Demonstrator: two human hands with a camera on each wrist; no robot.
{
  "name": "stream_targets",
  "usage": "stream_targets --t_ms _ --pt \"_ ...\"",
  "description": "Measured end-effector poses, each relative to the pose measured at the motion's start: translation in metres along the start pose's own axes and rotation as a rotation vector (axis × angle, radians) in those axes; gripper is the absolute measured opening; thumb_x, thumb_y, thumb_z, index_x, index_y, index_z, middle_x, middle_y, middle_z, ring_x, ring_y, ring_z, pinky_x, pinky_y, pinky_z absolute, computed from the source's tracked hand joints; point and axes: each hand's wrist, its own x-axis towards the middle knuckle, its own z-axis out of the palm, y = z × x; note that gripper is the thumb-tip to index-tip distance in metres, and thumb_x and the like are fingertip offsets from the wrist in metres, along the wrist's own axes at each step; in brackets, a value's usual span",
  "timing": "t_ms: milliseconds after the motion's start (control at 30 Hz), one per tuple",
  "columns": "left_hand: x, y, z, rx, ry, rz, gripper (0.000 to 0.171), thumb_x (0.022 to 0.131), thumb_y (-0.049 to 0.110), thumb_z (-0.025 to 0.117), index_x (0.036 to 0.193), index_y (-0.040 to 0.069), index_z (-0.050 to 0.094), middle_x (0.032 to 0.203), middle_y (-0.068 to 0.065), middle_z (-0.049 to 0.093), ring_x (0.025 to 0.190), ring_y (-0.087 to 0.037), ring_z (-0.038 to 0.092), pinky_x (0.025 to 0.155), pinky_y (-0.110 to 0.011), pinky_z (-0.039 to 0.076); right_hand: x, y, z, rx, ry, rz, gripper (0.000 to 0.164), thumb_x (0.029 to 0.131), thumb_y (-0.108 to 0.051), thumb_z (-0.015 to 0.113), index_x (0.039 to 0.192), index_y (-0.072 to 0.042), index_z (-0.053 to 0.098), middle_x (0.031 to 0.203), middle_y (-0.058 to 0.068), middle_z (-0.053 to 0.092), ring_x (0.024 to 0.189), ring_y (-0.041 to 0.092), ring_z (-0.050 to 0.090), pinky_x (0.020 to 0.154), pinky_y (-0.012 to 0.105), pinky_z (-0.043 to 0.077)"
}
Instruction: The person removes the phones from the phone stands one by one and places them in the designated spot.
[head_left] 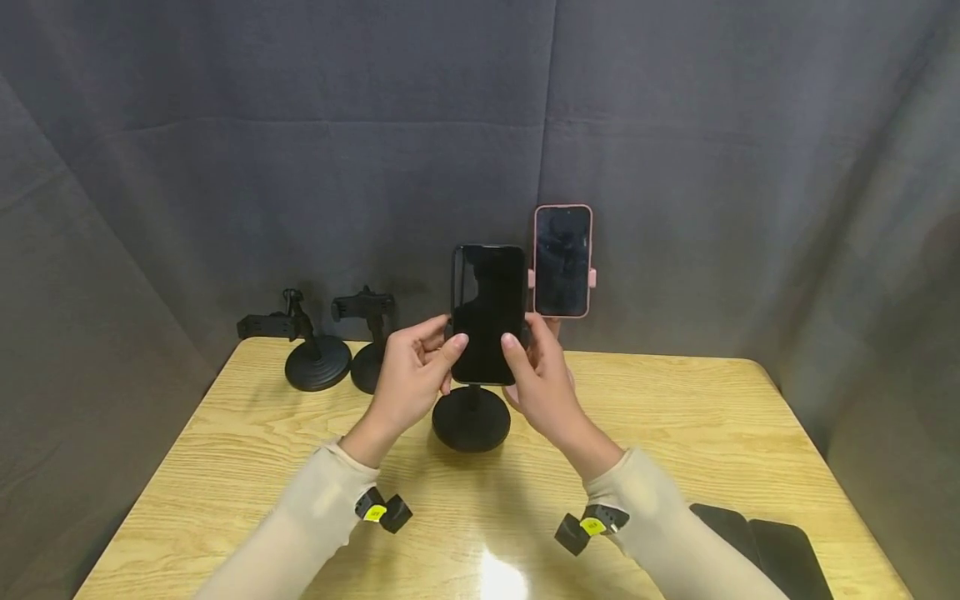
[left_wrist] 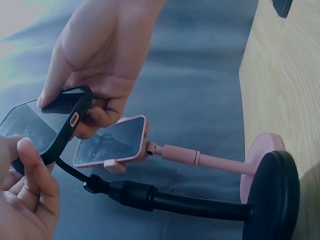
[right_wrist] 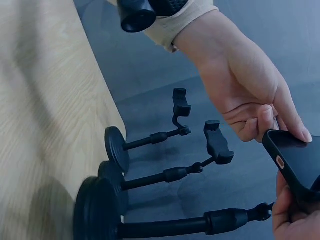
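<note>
A phone (head_left: 491,292) in a black case stands upright, dark screen facing me, at the top of a black phone stand (head_left: 471,423). My left hand (head_left: 409,371) grips its lower left side, thumb on the screen edge and the other fingers curled at the side and behind. On the lower right side my right hand (head_left: 546,379) holds it in the same way. Both wrist views show the thumbs over the case edge; the stand's clamp is mostly hidden by phone and fingers. The stand's stem (left_wrist: 200,206) runs from its round base up to the phone.
Behind to the right, a pink phone stand (left_wrist: 180,154) carries a pink-cased phone (head_left: 563,260). Two more black stands (head_left: 317,364) (right_wrist: 175,174) with bare clamps stand at the back left. Dark flat objects (head_left: 783,550) lie front right on the wooden table (head_left: 675,417). A grey curtain hangs behind.
</note>
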Motion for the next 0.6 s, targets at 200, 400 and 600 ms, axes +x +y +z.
stream_targets --t_ms 200,400,600 --pt "-0.007 0.01 0.003 0.001 -0.023 0.01 0.049 0.1 0.007 0.063 0.142 -0.013 0.048 0.082 -0.023 0.067 0.043 -0.012 0.05 0.043 -0.021 0.039 -0.009 -0.005 -0.002 0.069 -0.01 -0.037 0.035 0.107 -0.009 0.049 0.14 0.002 0.044 0.122 0.026 0.062 0.094 0.004 0.071 0.084 0.033 0.063" --pt "-0.016 0.017 0.005 0.027 -0.036 0.018 0.049 0.099 0.008 0.064 0.141 -0.012 0.05 0.074 -0.018 0.063 0.044 -0.013 0.053 0.045 -0.022 0.044 -0.018 -0.01 -0.005 0.169 -0.025 -0.038 0.035 0.106 -0.008 0.051 0.137 0.005 0.043 0.126 0.032 0.057 0.097 0.005 0.073 0.078 0.041 0.063" --pt "-0.023 0.02 0.008 0.022 -0.05 0.028 0.05 0.098 0.008 0.066 0.141 -0.012 0.049 0.067 -0.015 0.06 0.046 -0.01 0.054 0.05 -0.022 0.05 -0.027 -0.012 -0.009 0.144 -0.018 -0.062 0.033 0.105 -0.008 0.052 0.134 0.006 0.045 0.122 0.028 0.062 0.096 0.006 0.074 0.075 0.039 0.064"
